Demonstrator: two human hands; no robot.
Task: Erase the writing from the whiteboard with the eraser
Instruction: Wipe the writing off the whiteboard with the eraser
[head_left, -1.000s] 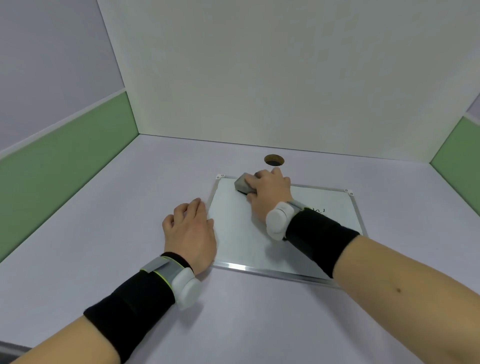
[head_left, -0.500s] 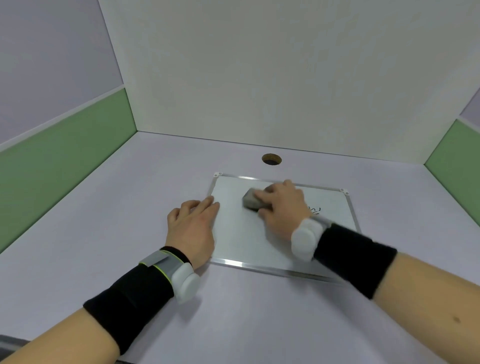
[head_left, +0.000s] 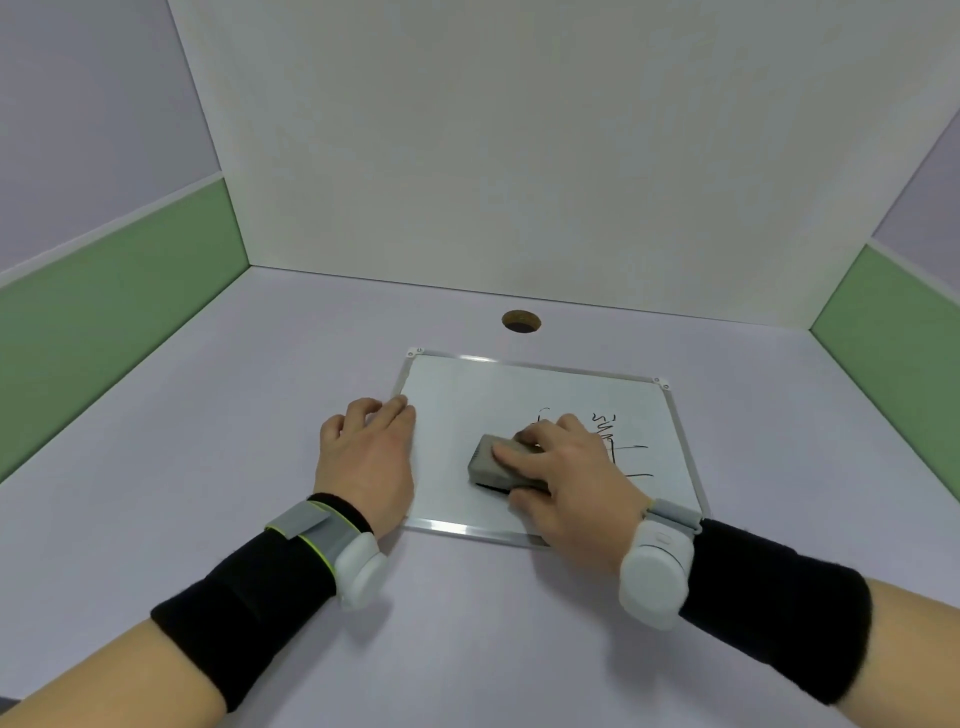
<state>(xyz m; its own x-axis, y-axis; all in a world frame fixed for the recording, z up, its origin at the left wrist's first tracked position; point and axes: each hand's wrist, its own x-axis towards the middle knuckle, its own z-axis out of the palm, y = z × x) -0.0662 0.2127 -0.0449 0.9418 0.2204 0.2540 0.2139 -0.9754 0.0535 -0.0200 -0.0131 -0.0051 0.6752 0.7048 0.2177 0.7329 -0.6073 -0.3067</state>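
Right hand (head_left: 566, 475): fingers clamped over grey eraser (head_left: 496, 464), pressed on whiteboard (head_left: 457, 415) centre beside black writing (head_left: 615, 439). Left hand (head_left: 366, 460): flat, fingers together, resting on board's left edge.

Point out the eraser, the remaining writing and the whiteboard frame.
eraser (head_left: 491, 460): head view, grey top face.
writing (head_left: 608, 423): head view, dark scribble on the right half.
whiteboard frame (head_left: 524, 364): head view, far metal edge.

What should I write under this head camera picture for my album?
Right hand rubs a grey eraser over the whiteboard while the left hand steadies its edge.
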